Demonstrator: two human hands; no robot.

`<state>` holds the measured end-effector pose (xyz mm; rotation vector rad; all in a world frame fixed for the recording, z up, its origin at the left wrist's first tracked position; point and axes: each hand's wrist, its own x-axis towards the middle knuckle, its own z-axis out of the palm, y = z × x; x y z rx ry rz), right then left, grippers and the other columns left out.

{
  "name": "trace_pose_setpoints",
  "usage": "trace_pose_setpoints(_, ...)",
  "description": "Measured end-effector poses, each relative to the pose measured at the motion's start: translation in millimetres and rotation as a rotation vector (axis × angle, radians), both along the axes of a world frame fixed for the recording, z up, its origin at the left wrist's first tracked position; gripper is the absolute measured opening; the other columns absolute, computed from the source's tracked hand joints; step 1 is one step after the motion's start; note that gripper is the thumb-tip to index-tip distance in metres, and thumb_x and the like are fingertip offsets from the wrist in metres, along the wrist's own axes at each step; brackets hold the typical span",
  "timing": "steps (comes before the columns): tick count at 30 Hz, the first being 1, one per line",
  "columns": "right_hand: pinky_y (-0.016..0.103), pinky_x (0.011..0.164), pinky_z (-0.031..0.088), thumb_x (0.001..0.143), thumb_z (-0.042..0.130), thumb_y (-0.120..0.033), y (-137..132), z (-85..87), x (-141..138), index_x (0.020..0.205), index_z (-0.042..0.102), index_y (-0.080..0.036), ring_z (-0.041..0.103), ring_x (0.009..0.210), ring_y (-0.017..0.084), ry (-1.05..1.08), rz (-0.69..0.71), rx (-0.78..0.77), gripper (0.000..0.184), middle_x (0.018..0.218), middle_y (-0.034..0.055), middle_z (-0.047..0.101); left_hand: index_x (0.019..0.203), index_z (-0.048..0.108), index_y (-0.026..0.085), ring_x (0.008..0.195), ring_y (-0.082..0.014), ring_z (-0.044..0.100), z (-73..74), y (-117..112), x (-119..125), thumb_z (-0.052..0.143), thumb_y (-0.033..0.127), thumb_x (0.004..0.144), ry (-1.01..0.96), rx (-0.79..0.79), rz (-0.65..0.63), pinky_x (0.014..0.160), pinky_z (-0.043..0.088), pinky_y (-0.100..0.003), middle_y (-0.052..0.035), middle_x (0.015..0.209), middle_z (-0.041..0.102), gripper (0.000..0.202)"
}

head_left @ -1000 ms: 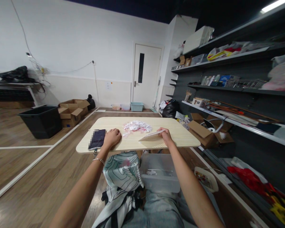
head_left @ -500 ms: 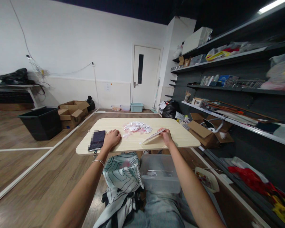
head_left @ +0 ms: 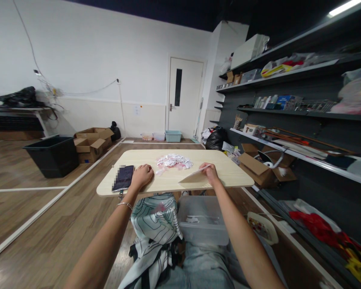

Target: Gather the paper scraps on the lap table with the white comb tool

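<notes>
My right hand (head_left: 211,172) pinches the raised right edge of a thin flat card (head_left: 195,175), whose left edge rests on the light wooden table (head_left: 171,182). My left hand (head_left: 142,175) lies on the tabletop as a loose fist, right next to a dark phone (head_left: 123,177) lying at the table's left corner. A heap of small white and pink paper scraps (head_left: 173,160) sits in the middle of the table, beyond both hands.
A clear plastic bin (head_left: 202,220) and a striped cloth (head_left: 154,228) lie under the table by my knees. Dark shelves (head_left: 301,112) run along the right, with an open cardboard box (head_left: 263,165) below. A black bin (head_left: 52,154) and cartons (head_left: 92,140) stand left.
My right hand has tipped the card's right edge up more steeply while its left edge stays on the table. My left hand has stayed still.
</notes>
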<state>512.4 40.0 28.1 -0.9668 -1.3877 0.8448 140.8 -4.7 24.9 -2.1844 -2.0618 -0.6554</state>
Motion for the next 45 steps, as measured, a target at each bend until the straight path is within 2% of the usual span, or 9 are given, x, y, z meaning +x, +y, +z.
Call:
trace_pose_setpoints(12, 0.03, 0.063, 0.036, 0.05, 0.051, -0.028, 8.1, -2.2, -0.1, 0.051, 0.06, -0.022, 0.048, 0.062, 0.017, 0.047, -0.045, 0.022, 0.012, 0.056, 0.0005, 0.058, 0.102, 0.074, 0.019, 0.111, -0.0285, 0.066, -1.0, 1.2, -1.1, 0.041, 0.031, 0.096, 0.008, 0.012, -0.017, 0.093, 0.047, -0.036, -0.0139, 0.115, 0.075, 0.036)
trace_pose_setpoints(18, 0.03, 0.062, 0.036, 0.052, 0.05, -0.028, 5.9, -2.7, 2.0, 0.051, 0.063, -0.021, 0.05, 0.061, 0.017, -0.009, -0.005, 0.015, 0.015, 0.056, 0.002, 0.06, 0.102, 0.074, 0.02, 0.111, -0.0283, 0.066, -0.1, -0.1, -0.1, 0.041, 0.03, 0.096, -0.002, 0.003, -0.004, 0.093, 0.047, -0.035, -0.0136, 0.115, 0.075, 0.035)
trace_pose_setpoints(25, 0.029, 0.06, 0.035, 0.051, 0.051, -0.029, -1.1, 1.4, 0.4, 0.046, 0.061, -0.022, 0.049, 0.059, 0.016, 0.01, 0.043, 0.013, 0.014, 0.055, 0.0027, 0.059, 0.102, 0.073, 0.02, 0.112, -0.028, 0.066, 0.7, -0.5, -0.3, 0.041, 0.031, 0.096, -0.001, 0.005, -0.008, 0.093, 0.047, -0.035, -0.0131, 0.116, 0.075, 0.034)
trace_pose_setpoints(31, 0.029, 0.058, 0.032, 0.051, 0.053, -0.029, -0.3, 1.2, 0.4, 0.045, 0.061, -0.022, 0.044, 0.055, 0.015, 0.011, 0.05, -0.013, 0.013, 0.05, 0.0017, 0.057, 0.103, 0.072, 0.02, 0.114, -0.0288, 0.066, 2.2, -1.8, 0.2, 0.04, 0.032, 0.096, 0.002, -0.01, -0.006, 0.094, 0.047, -0.036, -0.0137, 0.116, 0.075, 0.035)
trace_pose_setpoints(45, 0.03, 0.06, 0.033, 0.049, 0.051, -0.029, -0.4, 2.4, 0.6, 0.044, 0.061, -0.022, 0.047, 0.058, 0.017, 0.021, 0.075, -0.006, 0.013, 0.051, 0.0026, 0.058, 0.104, 0.073, 0.02, 0.115, -0.0284, 0.066, 3.4, -2.3, 0.9, 0.041, 0.03, 0.096, -0.013, -0.013, -0.002, 0.096, 0.047, -0.035, -0.0144, 0.116, 0.075, 0.035)
